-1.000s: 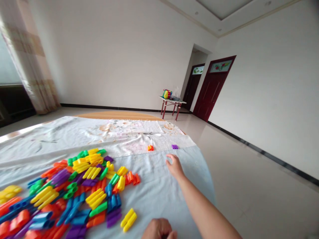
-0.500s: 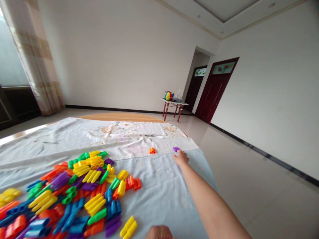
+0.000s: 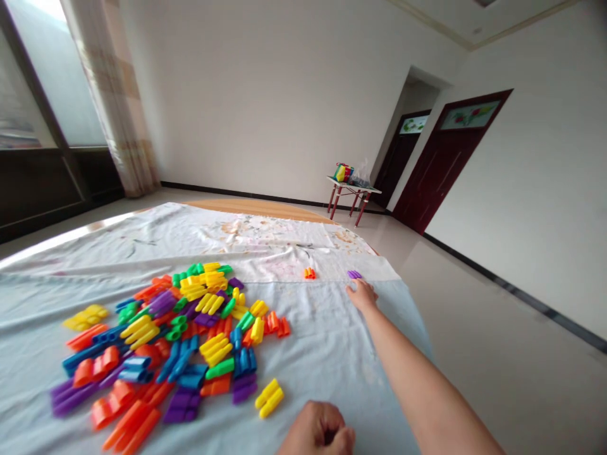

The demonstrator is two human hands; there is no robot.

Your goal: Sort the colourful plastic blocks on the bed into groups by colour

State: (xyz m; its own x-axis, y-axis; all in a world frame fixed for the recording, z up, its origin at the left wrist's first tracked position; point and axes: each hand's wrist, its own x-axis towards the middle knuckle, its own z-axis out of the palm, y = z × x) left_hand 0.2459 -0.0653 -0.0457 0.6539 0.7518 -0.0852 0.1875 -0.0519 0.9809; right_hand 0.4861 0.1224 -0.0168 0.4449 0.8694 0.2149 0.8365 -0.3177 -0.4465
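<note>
Stretched out toward the table's far right, my right hand [image 3: 363, 295] has its fingers apart. Just past its fingertips lies a small purple plastic piece of joined tubes [image 3: 354, 274]; whether they touch is hard to tell. To its left rests an orange tube piece [image 3: 310, 273]. My left hand [image 3: 318, 428] is curled into a loose fist low in the view, with nothing visible in it. Nearest to that fist is a yellow tube piece [image 3: 269, 398]. A loose heap of coloured tube pieces [image 3: 184, 363] in blue, orange, green, purple and yellow spreads over the left side.
A pale cloth [image 3: 332, 354] with flower patterns covers the round table, whose wooden edge [image 3: 265, 207] shows at the back. Beyond it stands a small table [image 3: 355, 187] with a colourful bag [image 3: 343, 172]. Tiled floor [image 3: 493, 341] lies to the right.
The view has shifted, bringing more of the heap and my left fist into sight. My right hand has drawn back slightly from the purple piece, which now shows more fully.
</note>
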